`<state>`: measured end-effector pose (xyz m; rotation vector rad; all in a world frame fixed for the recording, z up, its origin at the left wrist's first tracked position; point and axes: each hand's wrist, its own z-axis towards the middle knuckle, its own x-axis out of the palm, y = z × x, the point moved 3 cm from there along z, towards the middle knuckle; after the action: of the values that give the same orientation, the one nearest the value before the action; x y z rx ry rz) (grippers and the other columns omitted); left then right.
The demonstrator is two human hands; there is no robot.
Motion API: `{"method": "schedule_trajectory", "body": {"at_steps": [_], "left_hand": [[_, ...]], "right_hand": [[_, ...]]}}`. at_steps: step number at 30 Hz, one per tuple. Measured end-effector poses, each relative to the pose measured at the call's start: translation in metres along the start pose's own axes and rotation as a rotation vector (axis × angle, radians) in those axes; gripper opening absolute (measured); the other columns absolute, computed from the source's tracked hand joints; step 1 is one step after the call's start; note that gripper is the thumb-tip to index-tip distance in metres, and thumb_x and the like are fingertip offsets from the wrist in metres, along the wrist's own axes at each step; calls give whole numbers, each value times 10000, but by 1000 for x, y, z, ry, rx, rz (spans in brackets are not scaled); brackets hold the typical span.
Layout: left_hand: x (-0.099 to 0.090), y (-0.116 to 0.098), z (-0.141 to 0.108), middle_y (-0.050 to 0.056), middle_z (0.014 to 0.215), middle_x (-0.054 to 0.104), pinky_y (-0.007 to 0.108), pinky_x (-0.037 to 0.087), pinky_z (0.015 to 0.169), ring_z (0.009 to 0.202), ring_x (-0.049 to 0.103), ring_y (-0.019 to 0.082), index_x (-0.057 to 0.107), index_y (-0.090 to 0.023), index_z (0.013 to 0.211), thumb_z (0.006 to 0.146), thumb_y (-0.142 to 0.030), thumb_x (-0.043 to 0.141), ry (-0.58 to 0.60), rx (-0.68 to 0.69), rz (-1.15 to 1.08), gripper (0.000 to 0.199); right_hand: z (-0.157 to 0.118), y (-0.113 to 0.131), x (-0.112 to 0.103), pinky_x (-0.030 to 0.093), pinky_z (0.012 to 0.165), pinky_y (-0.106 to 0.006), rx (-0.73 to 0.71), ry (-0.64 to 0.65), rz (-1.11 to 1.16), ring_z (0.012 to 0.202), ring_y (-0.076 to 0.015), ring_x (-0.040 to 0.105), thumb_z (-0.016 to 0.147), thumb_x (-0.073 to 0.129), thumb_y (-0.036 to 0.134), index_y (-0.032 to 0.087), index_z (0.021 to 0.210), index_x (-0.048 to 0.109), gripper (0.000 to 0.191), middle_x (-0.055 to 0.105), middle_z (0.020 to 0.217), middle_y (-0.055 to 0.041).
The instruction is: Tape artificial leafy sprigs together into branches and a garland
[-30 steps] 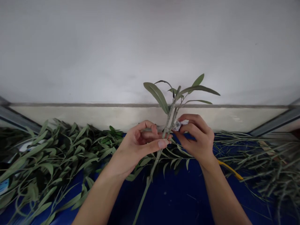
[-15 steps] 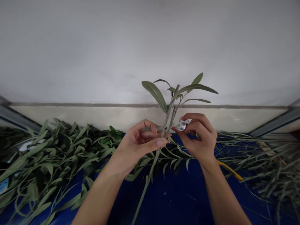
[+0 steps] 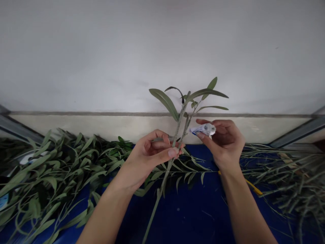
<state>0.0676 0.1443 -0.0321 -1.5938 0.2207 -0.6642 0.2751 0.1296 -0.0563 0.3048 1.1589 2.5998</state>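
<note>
Between the thumb and fingers of my left hand (image 3: 154, 152), a leafy branch (image 3: 166, 179) stands tilted, its top leaning right. A second, shorter stem (image 3: 186, 127) lies alongside it, pinched in the same grip. Several long narrow green leaves spread from the upper ends. To the right of the stems, my right hand (image 3: 224, 145) pinches a small crumpled white and blue tube-like piece (image 3: 204, 129). Its left end points at the stems, with a small gap between. What kind of thing it is, I cannot make out for sure.
A heap of leafy branches (image 3: 63, 169) covers the left of the blue tabletop (image 3: 188, 210). Bare thin stems (image 3: 286, 176) are piled at the right. Something with a yellow handle (image 3: 254, 187) lies partly behind my right forearm. A pale wall (image 3: 162, 51) rises behind.
My right hand has drawn slightly right, away from the stems, and turned the white and blue piece in its fingers. The branch top has shifted a little left; my left hand keeps its grip.
</note>
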Motion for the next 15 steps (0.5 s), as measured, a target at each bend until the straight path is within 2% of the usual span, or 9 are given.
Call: {"method": "schedule_trajectory", "body": {"at_steps": [2, 6, 10, 15], "left_hand": [[1, 0, 0, 85, 916, 823, 270, 559, 888, 1021, 757, 207, 588, -194, 862, 806, -274, 868, 3, -5, -9, 297], [2, 2, 0, 68, 885, 819, 260, 555, 896, 1048, 749, 208, 591, -196, 873, 807, -267, 868, 10, -15, -28, 293], [1, 2, 0, 71, 893, 817, 266, 553, 884, 1006, 755, 207, 588, -195, 862, 802, -263, 870, 4, -9, -23, 296], [-1, 4, 0, 74, 906, 814, 261, 551, 882, 990, 753, 197, 584, -191, 879, 802, -254, 872, 8, -4, -29, 304]], "right_hand": [[-1, 3, 2, 583, 683, -390, -16, 9, -60, 870, -237, 715, 812, 797, 146, 265, 990, 681, 244, 751, 1037, -61], [-1, 5, 3, 476, 564, -359, -60, 53, -158, 675, -168, 586, 816, 773, 120, 278, 1026, 767, 263, 735, 1004, -42], [-1, 6, 2, 414, 520, -342, -83, 77, -178, 637, -152, 530, 814, 759, 93, 293, 1043, 789, 305, 743, 1002, -39], [-1, 9, 3, 408, 518, -331, -102, 97, -186, 618, -136, 522, 811, 753, 68, 289, 1030, 799, 314, 743, 1023, -42]]}}
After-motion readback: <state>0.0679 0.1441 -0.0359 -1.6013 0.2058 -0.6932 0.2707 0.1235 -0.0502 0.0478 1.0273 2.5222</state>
